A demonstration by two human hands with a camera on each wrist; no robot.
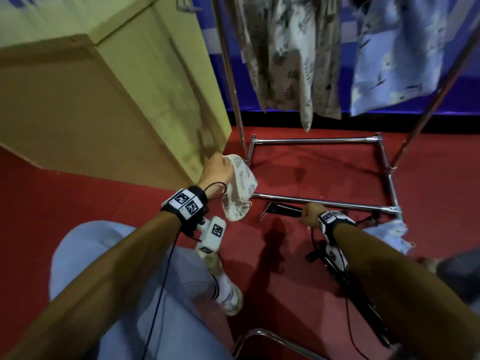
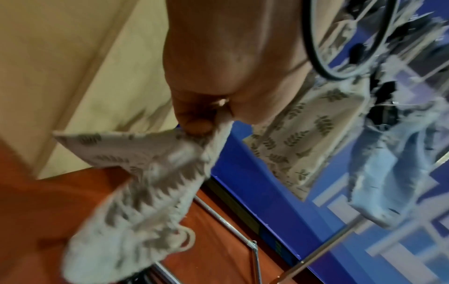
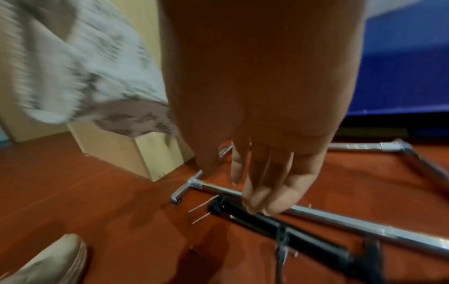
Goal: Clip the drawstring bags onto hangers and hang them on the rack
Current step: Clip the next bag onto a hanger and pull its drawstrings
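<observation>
Down by the foot of the rack (image 1: pixel 322 202), I'm crouched on the red floor (image 1: pixel 311 294) with both hands busy. My left hand (image 1: pixel 217 172) is pinching the leaf-print drawstring bag (image 1: pixel 240 188) by its top edge, thumb and fingers clamped on the fabric, so the rest of it just dangles with the cord loop hanging at the bottom. Holding it up off the floor like that keeps the mouth edge ready to slide into the clips, at least that's the idea.

My right hand (image 1: pixel 310 215) is reaching down to the black clip hanger (image 3: pixel 279 226) lying on the floor right alongside the rack's lower chrome bar. From the wrist view the fingers (image 3: pixel 264 192) are straight and held together, tips touching or just about on the hanger bar, not wrapped around it yet as far as I can see. So I'd call that hand still not gripping.

Up on the rack there's already another leaf-print bag (image 1: pixel 291 55) and a pale blue bag (image 1: pixel 397 55) hanging, and one more blue bag (image 1: pixel 389 235) sits on the floor by my right forearm. Big cardboard box (image 1: pixel 104 100) is just left of my left hand.

Next bit is probably grabbing the hanger without snagging it under that bar.
</observation>
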